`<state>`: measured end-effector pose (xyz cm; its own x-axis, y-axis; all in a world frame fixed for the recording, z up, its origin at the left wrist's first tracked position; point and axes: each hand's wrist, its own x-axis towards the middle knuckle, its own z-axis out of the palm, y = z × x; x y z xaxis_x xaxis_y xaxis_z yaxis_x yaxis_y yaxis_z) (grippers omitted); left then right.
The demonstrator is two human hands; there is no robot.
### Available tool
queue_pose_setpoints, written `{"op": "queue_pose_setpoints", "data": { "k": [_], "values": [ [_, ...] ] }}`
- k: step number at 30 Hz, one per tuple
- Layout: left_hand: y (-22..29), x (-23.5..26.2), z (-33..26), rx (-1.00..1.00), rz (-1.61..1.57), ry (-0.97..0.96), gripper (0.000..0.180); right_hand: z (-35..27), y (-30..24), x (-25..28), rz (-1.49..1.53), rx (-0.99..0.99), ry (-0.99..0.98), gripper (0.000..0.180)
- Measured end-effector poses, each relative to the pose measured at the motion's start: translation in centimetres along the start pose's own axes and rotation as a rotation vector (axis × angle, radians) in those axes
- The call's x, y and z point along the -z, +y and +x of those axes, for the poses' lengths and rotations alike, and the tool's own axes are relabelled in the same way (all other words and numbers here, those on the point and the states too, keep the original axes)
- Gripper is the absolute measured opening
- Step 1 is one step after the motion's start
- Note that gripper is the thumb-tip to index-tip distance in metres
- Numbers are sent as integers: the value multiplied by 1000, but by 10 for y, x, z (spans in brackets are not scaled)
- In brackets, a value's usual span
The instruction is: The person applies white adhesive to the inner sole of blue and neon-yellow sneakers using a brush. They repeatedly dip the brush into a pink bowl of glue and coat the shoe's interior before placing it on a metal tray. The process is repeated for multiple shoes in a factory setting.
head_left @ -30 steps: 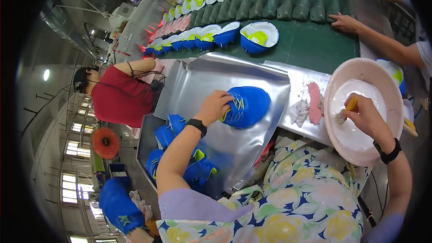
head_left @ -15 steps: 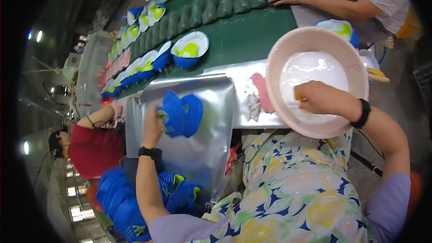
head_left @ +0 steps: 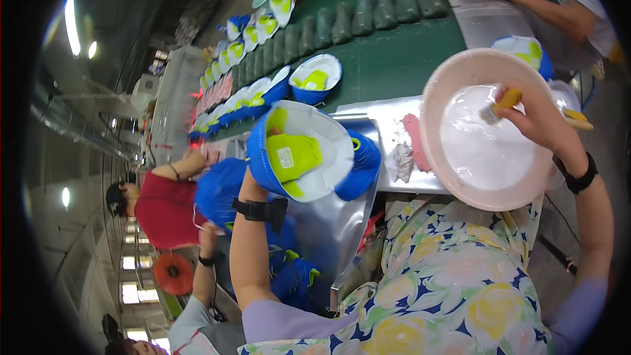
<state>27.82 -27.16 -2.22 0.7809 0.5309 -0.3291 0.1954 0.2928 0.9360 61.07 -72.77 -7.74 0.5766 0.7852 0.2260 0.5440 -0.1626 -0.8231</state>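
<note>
My left hand (head_left: 252, 189) grips a blue shoe upper (head_left: 335, 144) by its side, with most of the fingers hidden behind it. The upper's white and lime-green inside faces up, and a small white label sits on the lime part. A second blue piece (head_left: 363, 165) is right beside it; whether my hand holds that too I cannot tell. My right hand (head_left: 544, 118) is closed around a brush (head_left: 509, 98) with a yellow handle. Its pale bristles are above the white liquid (head_left: 486, 151) in a pink basin (head_left: 430, 95).
A green conveyor belt (head_left: 388, 46) carries dark shoe lasts (head_left: 342, 23) and rows of blue uppers (head_left: 256, 95). A metal tray (head_left: 328, 223) lies below my left hand. A pink strip (head_left: 415, 141) and a crumpled rag (head_left: 401, 161) lie beside the basin. Co-workers are at left and upper right.
My left hand has raised the upper and turned its inside upward. My right hand has lifted the brush from the liquid. At lower left, another person with blue uppers has come into view.
</note>
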Motion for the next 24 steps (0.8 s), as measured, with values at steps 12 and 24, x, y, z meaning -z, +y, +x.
{"op": "queue_pose_setpoints", "data": {
  "k": [12, 24],
  "values": [
    [-37, -198, 91, 128, -100, -634, 55, 37, -44, 45, 50, 387, 52, 18],
    [-71, -254, 85, -439, -209, -619, 59, 2, -5, 10, 270, -206, 385, 36]
  ]
}}
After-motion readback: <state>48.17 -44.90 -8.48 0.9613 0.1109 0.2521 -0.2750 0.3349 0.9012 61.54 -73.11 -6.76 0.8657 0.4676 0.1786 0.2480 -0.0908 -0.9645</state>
